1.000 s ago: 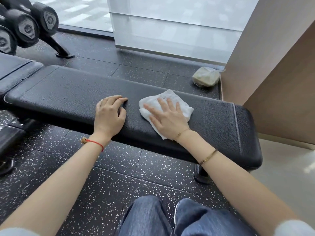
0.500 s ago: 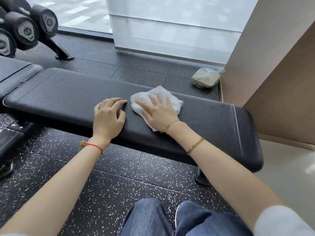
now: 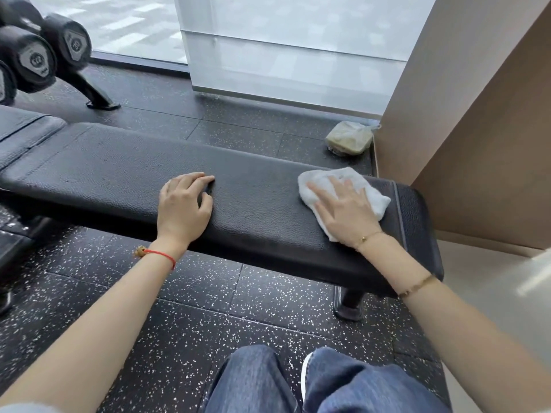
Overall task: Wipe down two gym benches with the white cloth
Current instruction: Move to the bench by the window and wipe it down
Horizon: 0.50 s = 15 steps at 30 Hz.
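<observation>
A long black padded gym bench (image 3: 119, 174) runs across the view in front of me. My right hand (image 3: 346, 213) lies flat with spread fingers on the folded white cloth (image 3: 316, 181), pressing it onto the pad near the bench's right end. My left hand (image 3: 183, 204) rests on the middle of the same pad, its fingers bent against the surface and holding nothing. Part of a second black bench pad (image 3: 21, 126) shows at the far left edge.
A dumbbell rack (image 3: 44, 55) stands at the back left. A clear bag (image 3: 348, 138) lies on the speckled rubber floor behind the bench, by a tan wall (image 3: 477, 114). A glass partition (image 3: 283, 55) closes the back. My knees in jeans (image 3: 313, 383) are below.
My right hand has slid the cloth to the right along the pad, from next to my left hand toward the bench's right end. My left hand has stayed in place.
</observation>
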Each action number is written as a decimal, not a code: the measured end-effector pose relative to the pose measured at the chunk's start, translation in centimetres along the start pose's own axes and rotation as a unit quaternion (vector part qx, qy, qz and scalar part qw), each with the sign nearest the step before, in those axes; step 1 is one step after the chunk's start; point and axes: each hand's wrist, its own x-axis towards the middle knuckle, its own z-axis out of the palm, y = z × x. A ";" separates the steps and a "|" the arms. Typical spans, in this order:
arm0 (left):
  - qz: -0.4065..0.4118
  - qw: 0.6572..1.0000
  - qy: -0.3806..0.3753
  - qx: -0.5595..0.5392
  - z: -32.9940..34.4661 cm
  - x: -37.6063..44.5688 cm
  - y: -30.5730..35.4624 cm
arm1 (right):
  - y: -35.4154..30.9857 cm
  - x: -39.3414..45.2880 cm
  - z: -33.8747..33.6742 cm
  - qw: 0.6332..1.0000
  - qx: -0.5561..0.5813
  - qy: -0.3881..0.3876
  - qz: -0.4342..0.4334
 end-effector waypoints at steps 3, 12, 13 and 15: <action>0.003 1.000 -0.002 0.000 0.1 0.0 0.0 | 1.6 -4.6 0.0 0.998 0.016 0.011 -0.061; -0.003 1.000 0.003 0.008 0.4 0.0 0.0 | -2.0 3.9 -0.6 1.000 -0.017 -0.011 0.001; -0.003 1.000 0.003 0.007 0.4 0.1 0.0 | -3.9 3.8 -0.1 0.999 -0.023 -0.013 -0.041; 0.000 1.000 0.003 0.007 0.4 0.1 -0.1 | -6.7 2.0 0.7 0.991 -0.022 -0.022 -0.131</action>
